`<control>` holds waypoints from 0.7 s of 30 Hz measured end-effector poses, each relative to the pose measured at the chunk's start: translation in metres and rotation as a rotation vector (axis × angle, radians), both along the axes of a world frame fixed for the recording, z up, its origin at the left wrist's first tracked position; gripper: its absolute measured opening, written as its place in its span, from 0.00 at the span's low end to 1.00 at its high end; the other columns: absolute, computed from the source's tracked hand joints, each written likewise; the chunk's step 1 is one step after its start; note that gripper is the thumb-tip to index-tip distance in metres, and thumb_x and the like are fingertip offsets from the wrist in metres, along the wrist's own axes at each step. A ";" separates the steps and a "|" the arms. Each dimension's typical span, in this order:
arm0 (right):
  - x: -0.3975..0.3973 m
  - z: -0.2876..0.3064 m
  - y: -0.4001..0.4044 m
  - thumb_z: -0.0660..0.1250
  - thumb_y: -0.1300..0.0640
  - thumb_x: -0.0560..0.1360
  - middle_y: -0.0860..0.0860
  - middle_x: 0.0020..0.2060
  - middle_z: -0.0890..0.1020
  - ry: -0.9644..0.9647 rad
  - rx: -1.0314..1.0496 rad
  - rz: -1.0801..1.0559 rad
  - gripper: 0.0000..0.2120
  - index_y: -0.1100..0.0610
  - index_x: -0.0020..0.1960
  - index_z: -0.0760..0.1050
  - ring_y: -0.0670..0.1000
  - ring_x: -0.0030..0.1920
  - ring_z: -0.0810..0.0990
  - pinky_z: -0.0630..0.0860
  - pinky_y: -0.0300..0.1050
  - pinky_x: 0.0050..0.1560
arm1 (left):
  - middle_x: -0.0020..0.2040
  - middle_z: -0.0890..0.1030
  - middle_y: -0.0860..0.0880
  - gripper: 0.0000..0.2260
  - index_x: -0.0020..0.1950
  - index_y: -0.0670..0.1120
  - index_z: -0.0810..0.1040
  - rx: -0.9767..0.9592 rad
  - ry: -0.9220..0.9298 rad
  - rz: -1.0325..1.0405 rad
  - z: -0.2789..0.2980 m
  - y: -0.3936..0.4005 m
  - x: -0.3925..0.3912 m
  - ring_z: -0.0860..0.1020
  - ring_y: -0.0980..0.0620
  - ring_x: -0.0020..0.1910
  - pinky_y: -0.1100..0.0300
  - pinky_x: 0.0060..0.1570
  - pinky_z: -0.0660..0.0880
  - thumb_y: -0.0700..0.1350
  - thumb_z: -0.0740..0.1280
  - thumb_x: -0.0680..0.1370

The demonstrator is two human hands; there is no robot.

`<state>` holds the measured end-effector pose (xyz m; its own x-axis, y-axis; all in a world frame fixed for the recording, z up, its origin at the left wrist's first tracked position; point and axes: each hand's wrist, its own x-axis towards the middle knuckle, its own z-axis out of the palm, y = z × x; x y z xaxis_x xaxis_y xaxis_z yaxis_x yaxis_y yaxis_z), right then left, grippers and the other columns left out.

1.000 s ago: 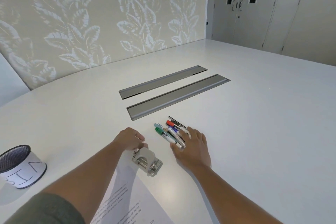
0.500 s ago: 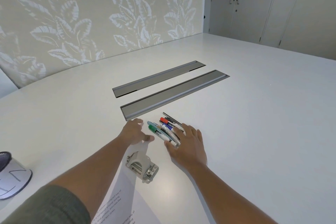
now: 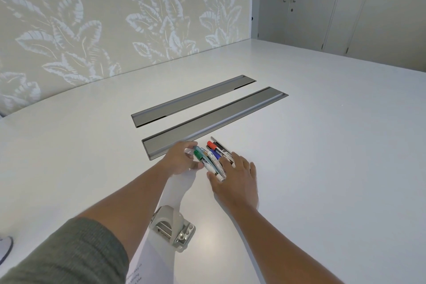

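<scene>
The tabletop [image 3: 322, 145] is smooth white with a soft sheen. The markers [image 3: 212, 159] look like glossy plastic. The hole punch [image 3: 171, 226] is brushed, satin metal, resting on thin matt paper [image 3: 177, 187]. Two grey hatch covers [image 3: 214, 120] appear matt metal. The sleeve [image 3: 69, 253] is soft knitted cloth.

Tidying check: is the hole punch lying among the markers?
No, the hole punch sits on the paper, nearer the person and well apart from the markers.

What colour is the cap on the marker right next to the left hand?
The marker cap is green, clearest in the head view.
</scene>
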<state>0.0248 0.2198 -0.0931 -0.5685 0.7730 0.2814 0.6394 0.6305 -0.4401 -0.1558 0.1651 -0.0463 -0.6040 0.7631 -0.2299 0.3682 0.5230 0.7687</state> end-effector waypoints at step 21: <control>-0.019 0.004 0.019 0.58 0.38 0.76 0.51 0.74 0.66 -0.072 0.018 -0.089 0.25 0.48 0.69 0.71 0.57 0.74 0.62 0.56 0.59 0.73 | 0.42 0.87 0.42 0.04 0.45 0.42 0.85 0.276 -0.191 0.374 -0.022 0.027 -0.003 0.87 0.49 0.39 0.51 0.52 0.83 0.42 0.76 0.74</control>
<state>0.0055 0.2391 -0.0892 -0.5174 0.8163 0.2568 0.7225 0.5775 -0.3800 -0.1586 0.1923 -0.0687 -0.8150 0.5499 -0.1826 0.0338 0.3597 0.9325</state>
